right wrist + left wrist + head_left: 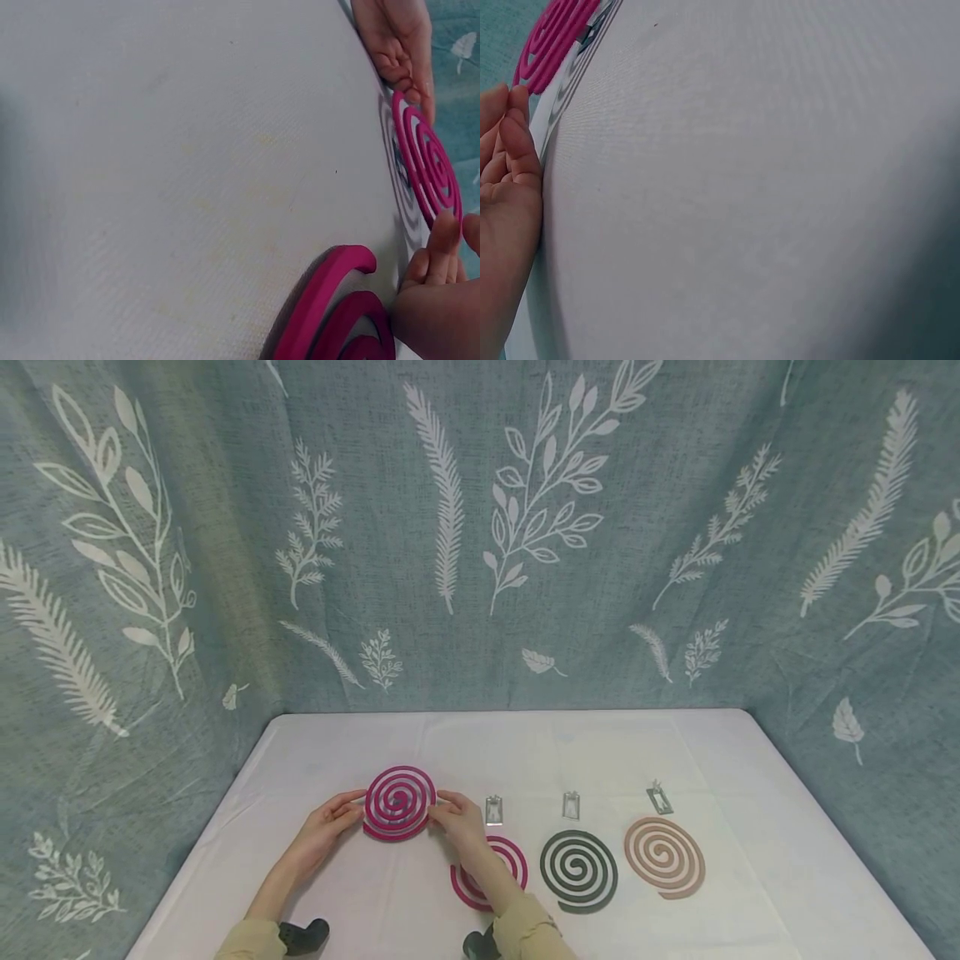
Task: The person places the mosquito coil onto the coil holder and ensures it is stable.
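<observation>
Between my hands is a magenta mosquito coil (400, 799), lifted above the white table with its shadow below it. My left hand (324, 828) pinches its left edge between thumb and fingers. On the opposite edge, my right hand (460, 827) holds it the same way. Small metal parts (585, 34) show under the coil in the left wrist view. A second magenta coil (315, 307) lies flat on the table, partly covered by my right forearm in the head view.
To the right lie a dark green coil (576, 862) and a tan coil (662, 853). Behind the row are three small metal stands, one left (488, 812), one middle (572, 793) and one tilted at right (660, 799). A leaf-patterned curtain (480, 660) hangs behind the table (337, 735).
</observation>
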Available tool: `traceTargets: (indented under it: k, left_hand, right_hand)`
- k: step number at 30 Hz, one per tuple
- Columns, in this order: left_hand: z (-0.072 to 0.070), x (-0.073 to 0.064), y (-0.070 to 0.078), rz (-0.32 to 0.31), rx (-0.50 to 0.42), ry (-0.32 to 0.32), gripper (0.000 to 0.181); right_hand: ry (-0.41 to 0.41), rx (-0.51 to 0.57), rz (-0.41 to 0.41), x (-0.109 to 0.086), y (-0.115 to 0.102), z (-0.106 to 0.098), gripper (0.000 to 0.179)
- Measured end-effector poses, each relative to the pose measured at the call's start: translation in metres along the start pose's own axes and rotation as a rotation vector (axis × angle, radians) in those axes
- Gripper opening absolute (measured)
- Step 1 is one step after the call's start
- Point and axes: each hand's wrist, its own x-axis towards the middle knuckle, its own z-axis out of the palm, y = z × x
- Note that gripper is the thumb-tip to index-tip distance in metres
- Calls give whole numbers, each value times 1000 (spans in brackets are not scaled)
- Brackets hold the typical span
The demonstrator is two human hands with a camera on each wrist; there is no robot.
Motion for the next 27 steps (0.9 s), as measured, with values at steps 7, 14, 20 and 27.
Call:
traceTargets:
  k: [7,14,20,27]
  left_hand:
    - [0,-1,-1,-2,6,16,51]
    - [-1,-1,-2,-4,-46,40,52]
    - [-1,-2,-4,11,-101,44,51]
    - [1,-3,0,-24,-88,71,52]
  right_hand:
    - [-15,15,11,0,-1,-2,43]
    - [-33,26,2,-1,1,-4,46]
    - [-56,4,-19,-2,5,-5,47]
    - [-89,14,-20,-3,3,-8,48]
